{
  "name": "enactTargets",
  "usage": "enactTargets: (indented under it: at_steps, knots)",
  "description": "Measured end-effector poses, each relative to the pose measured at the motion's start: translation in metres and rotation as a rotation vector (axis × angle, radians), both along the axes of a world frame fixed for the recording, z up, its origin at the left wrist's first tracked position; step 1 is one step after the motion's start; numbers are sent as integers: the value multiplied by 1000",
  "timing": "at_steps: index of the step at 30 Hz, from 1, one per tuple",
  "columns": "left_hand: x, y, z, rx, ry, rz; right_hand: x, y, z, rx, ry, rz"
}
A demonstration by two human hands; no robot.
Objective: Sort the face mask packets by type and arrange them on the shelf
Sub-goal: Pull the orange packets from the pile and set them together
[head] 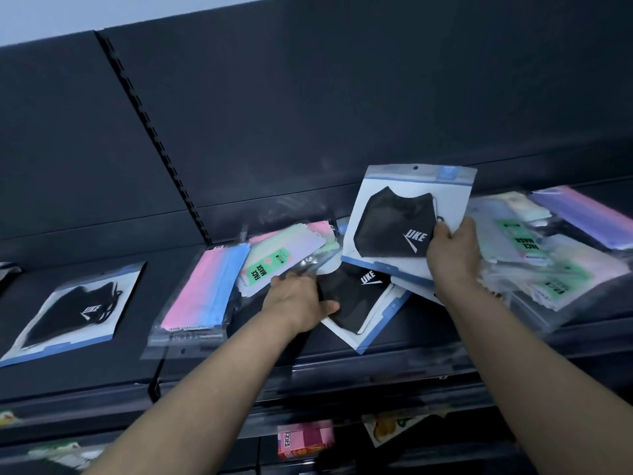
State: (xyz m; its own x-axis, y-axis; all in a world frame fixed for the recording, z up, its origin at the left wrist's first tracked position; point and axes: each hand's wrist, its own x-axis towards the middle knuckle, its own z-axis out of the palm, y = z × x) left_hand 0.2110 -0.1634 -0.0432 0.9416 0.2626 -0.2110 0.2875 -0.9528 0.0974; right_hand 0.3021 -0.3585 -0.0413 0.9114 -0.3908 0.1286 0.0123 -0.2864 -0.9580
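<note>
From the head view, a dark shelf [85, 368] is seen running left to right below a dark back panel [342, 97], with face mask packets spread along it.

A raised black mask packet [394, 221] is held above the shelf by the right hand [452, 255]. Its lower right edge is pinched, with the thumb laid on the front. Its long axis stands nearly upright, with the hang-hole end pointing up and leaning slightly right.

A second black mask packet [363, 299] lies flat beneath it. It is gripped at its left edge by the left hand [298, 303], with the thumb pressed onto the black mask. Its long axis runs diagonally, and a blue-edged end points toward the front right.

A lone black mask packet [75, 310] is set flat at the left, well apart from the others, with its long axis slanted from near left to far right.

A pink and blue packet [202, 293] lies just left of the left hand. A pastel packet [284, 258] with a green label is tilted across its far end.

A heap of pastel packets [548, 269] is piled at the right, with a purple packet [589, 217] on its far side.

A pink box [305, 438] is seen on a lower level.
</note>
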Motion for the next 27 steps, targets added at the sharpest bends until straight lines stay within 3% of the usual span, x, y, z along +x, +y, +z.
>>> enactTargets:
  at_steps: [2,5,8,10,13,14,16,19,22,25,27]
  knots:
    - [2,-2,2,-140,-47,104,-2,2,-2,-3,0,20]
    - [9,-7,2,-636,-217,332,-5,5,-13,22,30,71]
    - [13,-14,3,-938,-368,601,-8,5,-24,31,87,115]
    - [13,-16,5,-1121,-393,762,-8,2,-27,-7,107,154]
    - [18,-21,8,-1380,-387,836,-8,-2,-31,-93,172,218]
    - [19,-24,8,-1380,-387,816,-9,-4,-32,-130,192,231]
    - [21,-30,4,-1178,-384,660,-10,-12,-31,-193,204,224]
    - [19,-22,0,-599,-230,207,-8,-31,-26,-278,185,143]
    - [14,-17,-2,-165,-29,-4,-4,-47,-22,-260,165,63]
    - [13,-34,-8,-160,94,-123,-1,-49,-15,-152,111,28]
    - [17,-40,-10,-192,74,-149,-1,-44,-10,-74,64,15]
